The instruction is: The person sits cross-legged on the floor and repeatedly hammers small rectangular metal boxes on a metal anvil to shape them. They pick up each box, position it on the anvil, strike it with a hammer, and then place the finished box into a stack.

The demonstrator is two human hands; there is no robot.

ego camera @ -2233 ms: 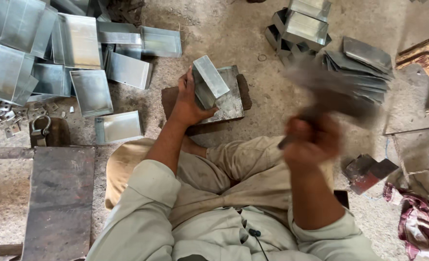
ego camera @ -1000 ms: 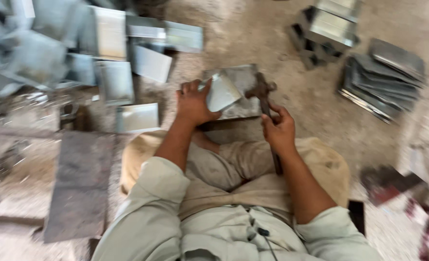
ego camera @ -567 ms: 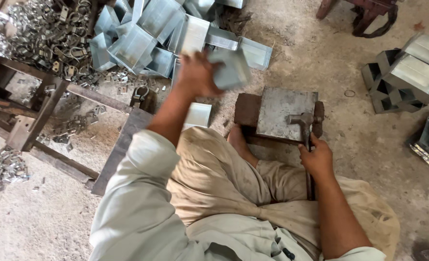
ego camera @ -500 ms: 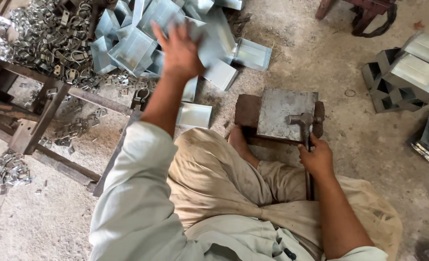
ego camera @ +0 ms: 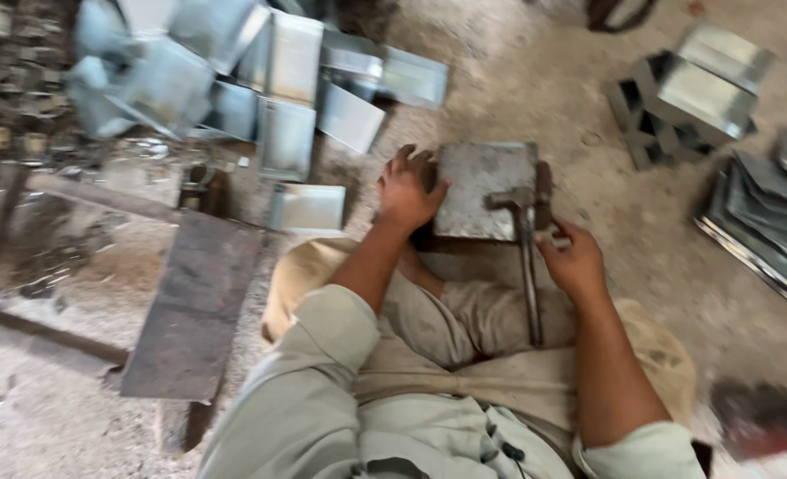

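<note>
- Head view, looking down at a person seated on the floor (ego camera: 535, 80); landmark for all positions is the steel block (ego camera: 485, 190) set in front of the knees.
- Left hand (ego camera: 407, 191): rests on the left edge of the steel block, fingers curled over the rim, gripping nothing else. No workpiece in it.
- Right hand (ego camera: 574, 262): just to the right of and nearer than the steel block, loosely closed about the hammer (ego camera: 525, 257) near the upper part of its handle. Grip partly blurred; fingers wrap the shaft as far as can be told.
- Hammer: head lies on the right part of the block's top face, handle runs back toward the person's lap. At rest, not raised.
- Top of the steel block: bare apart from the hammer head. No sheet piece on it.
- Left of and beyond the block: a loose heap of folded metal trays (ego camera: 269, 80), several overlapping, one single tray (ego camera: 307, 208) lying flat just beside the block's left side.
- Right of and beyond the block: stacked box sections (ego camera: 691, 93), and further right a pile of flat sheets (ego camera: 762, 222), well apart from the block.
- Far left of the block: a dark flat slab (ego camera: 194, 302) on the floor.
- Progress, as judged: many trays lie in the left heap, plausibly worked; the flat sheets on the right look unworked. Between pieces at this instant: nothing on the block, hammer down. A fair share of stock appears left.
</note>
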